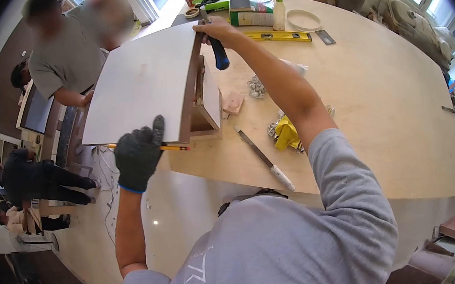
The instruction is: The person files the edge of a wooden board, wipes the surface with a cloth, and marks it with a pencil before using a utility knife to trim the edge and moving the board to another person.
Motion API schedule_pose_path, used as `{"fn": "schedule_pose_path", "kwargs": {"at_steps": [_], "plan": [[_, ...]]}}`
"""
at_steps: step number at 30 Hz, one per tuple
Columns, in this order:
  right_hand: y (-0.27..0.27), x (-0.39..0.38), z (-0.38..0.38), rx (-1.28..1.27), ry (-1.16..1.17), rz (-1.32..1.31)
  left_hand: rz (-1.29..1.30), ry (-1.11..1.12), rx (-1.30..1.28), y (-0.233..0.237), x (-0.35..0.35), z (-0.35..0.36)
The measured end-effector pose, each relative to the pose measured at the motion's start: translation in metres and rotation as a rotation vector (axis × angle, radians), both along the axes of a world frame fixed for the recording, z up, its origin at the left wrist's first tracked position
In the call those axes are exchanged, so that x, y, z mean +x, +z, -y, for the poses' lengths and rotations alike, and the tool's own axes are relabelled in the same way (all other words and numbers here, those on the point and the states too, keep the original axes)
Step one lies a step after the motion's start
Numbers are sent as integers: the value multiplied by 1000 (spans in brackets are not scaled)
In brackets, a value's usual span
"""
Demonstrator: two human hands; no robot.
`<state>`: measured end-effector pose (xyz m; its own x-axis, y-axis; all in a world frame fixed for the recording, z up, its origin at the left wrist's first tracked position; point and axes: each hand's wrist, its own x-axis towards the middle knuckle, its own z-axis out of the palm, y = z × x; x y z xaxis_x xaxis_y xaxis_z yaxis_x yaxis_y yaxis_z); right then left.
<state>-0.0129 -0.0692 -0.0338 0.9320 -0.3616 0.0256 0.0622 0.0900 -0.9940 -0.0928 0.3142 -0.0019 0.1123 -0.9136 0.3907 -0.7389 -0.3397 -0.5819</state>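
Two panel edges: left hand, right hand

Your left grip wears a dark, speckled glove with a blue cuff. The pencil is yellow-orange. The panel is white with a brown edge. The tool has a blue-and-black handle. The surface is pale wood, and your sleeve is grey.
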Motion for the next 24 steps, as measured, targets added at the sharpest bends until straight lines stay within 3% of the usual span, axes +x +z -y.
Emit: {"fn": "schedule_pose_path", "kwargs": {"at_steps": [6,12,19,24], "plan": [[-13,-17,11,-116,32,-25,-15,-42,85,-4,-21,12],[-35,-29,15,-22,-7,-26,-157,-197,46,-20,-32,26],[-42,-36,3,-50,-78,-8,-202,-87,77,-22,-37,31],[-58,-79,-18,185,-72,-34,-306,-103,62,-9,-42,34]]}}
